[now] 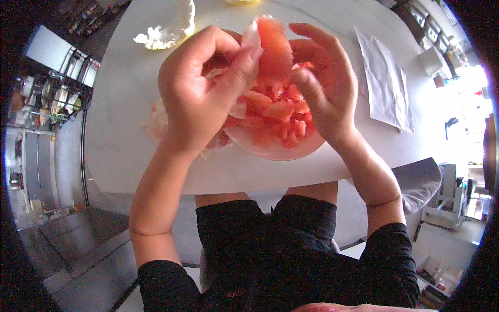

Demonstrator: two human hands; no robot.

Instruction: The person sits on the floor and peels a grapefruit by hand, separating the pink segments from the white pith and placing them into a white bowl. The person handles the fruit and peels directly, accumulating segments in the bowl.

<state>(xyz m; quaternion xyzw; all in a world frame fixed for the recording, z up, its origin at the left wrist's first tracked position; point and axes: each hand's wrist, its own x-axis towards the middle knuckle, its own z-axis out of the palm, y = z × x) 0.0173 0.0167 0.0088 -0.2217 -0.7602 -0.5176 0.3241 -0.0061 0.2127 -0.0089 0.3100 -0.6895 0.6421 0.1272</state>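
A red pomelo segment (274, 48) is held up in my left hand (202, 78). The thumb of that hand presses on its pale membrane (251, 37). My right hand (329, 78) curves around the segment's other side, its index finger raised and its thumb bent inward. A small bit of red pulp (304, 65) shows by that thumb tip, and whether the fingers grip it I cannot tell. Below both hands sits a pale pink bowl (273, 154) with several pieces of peeled pulp (282, 113). Peeled membrane scraps (158, 121) lie on the table, partly behind my left wrist.
Thick white rind (163, 37) lies at the back left of the white table (128, 97). A yellowish item (242, 1) is cut off at the top edge. On the right lies a white sheet or flat bag (386, 82). A grey cushioned seat (419, 183) stands beyond the right table edge.
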